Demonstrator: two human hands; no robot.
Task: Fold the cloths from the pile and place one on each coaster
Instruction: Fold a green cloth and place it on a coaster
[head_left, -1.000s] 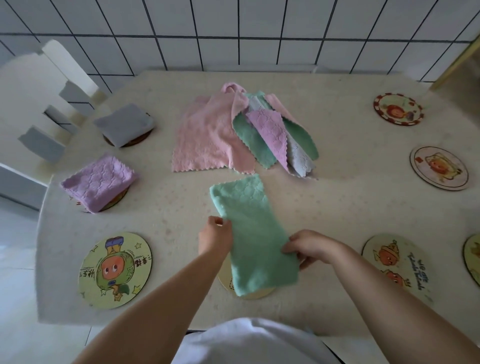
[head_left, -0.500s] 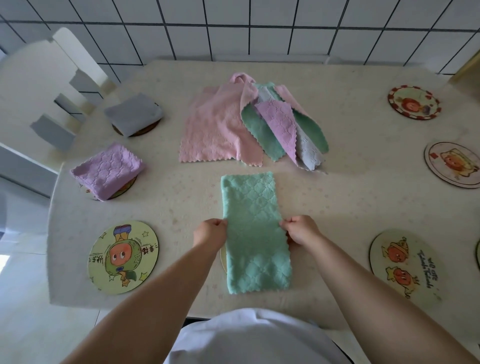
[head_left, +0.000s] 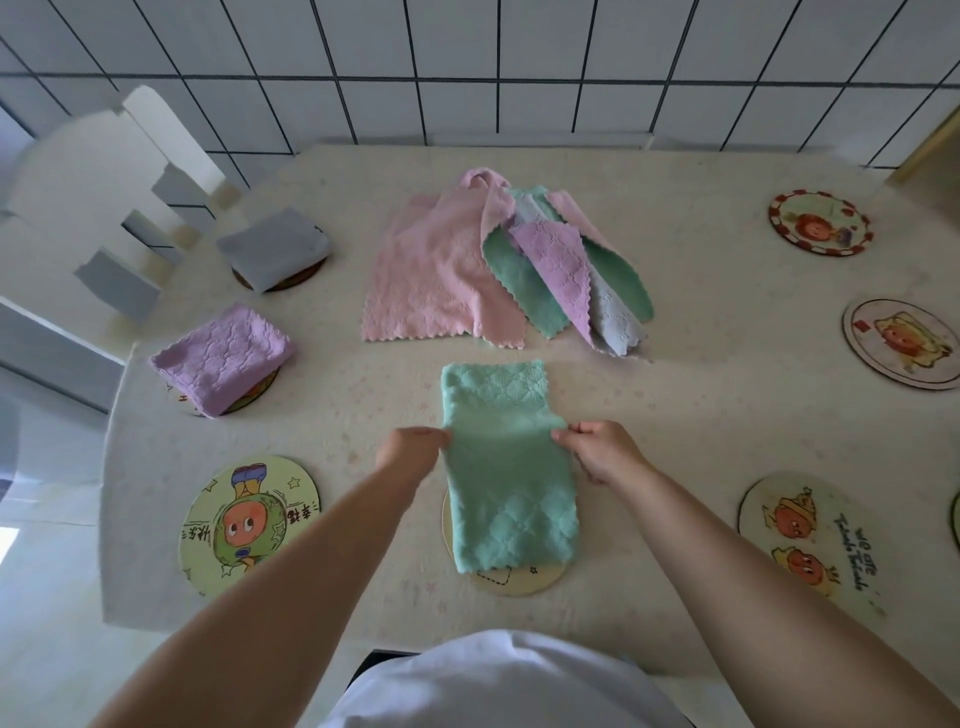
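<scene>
The green cloth runs lengthwise straight away from the person, its near end over a coaster, left hand and right hand pinching its opposite side edges midway along

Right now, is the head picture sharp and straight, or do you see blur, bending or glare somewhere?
Head view: the wide lens bends the tiled wall and the table edges; the green cloth looks softly blurred between the hands, sharper at its ends; light is even, shadows faint, no strong glare; the chair looks washed out.
</scene>
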